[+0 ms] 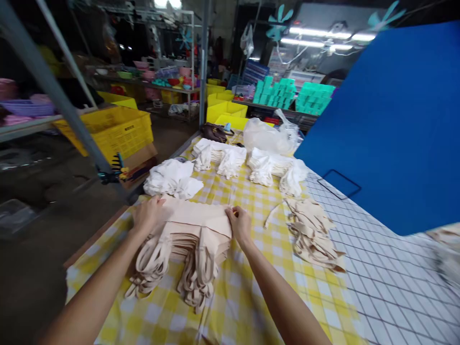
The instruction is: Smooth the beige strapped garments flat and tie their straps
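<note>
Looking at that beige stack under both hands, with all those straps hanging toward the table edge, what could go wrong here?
The beige stack is tall, and its loose straps dangle toward the near edge; they might tangle or drag layers askew if the pile is shifted. The left hand and right hand press only the far corners, so the middle could slump. The white pile lies close behind, so a push forward might bump into it.

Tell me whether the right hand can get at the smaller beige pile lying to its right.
Probably yes. The right hand rests on the edge of the big beige stack, and only bare checked cloth lies between it and the smaller beige pile.
</note>
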Available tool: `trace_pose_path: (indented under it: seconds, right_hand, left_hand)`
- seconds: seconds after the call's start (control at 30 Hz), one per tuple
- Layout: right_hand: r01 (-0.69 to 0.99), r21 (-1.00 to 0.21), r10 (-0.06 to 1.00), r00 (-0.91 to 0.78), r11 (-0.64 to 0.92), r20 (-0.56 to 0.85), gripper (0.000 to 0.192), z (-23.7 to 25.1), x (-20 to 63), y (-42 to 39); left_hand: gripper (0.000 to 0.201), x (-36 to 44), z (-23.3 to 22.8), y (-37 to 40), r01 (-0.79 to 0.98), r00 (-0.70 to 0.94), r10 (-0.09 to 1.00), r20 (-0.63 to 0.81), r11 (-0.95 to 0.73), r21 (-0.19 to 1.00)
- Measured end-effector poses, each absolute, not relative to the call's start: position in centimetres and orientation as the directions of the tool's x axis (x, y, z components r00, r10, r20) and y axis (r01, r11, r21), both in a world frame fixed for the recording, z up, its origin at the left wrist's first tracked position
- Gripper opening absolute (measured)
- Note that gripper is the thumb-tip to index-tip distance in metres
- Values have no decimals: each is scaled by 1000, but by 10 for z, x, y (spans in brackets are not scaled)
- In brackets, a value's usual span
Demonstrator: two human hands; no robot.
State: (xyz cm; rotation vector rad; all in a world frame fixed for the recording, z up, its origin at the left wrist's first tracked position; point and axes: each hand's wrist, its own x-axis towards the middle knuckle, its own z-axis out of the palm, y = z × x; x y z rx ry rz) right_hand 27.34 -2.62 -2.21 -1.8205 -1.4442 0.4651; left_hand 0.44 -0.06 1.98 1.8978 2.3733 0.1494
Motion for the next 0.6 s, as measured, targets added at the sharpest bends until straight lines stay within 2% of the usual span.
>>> trace_pose_path:
  seconds: [0.13,0.2,0.27,0.33,0.4,0.47,0.53,0.6]
  right_hand:
    - [695,-709,923,341,-119,180,24,-29,303,-34]
    - [719,-674,893,401,-168,206,24,-27,339,-44]
    - [739,-630,840,483,-239,247,28,-21,386,-58]
    - [737,-587,771,572,-334,279,33,-13,434,-72]
    - [731,-557,744,610,-395,273,34,-8,473,-85]
    - [743,-537,768,591,-398,248,27,-4,498,-95]
    - [762,-531,803,549,-370,229,15,1,510,-101]
    - [776,-538,829,511,-330,227,8,9,512,-104]
  left_hand:
    - [41,10,39,-12,989,-144,990,-2,144,-22]
    - [40,12,53,-23,990,-59,990,127,74,-122]
    - [38,16,67,-35,975,-23,968,249,76,-207]
    - [35,22,77,-46,973,-16,954,300,84,-215]
    - [34,33,80,-56,993,16,947,322,22,-115]
    - [31,53,77,-65,988,95,932,351,-132,84]
    - [29,81,69,-77,890,203,916,347,-320,324]
    - [25,114,59,-92,739,317,900,300,-433,517]
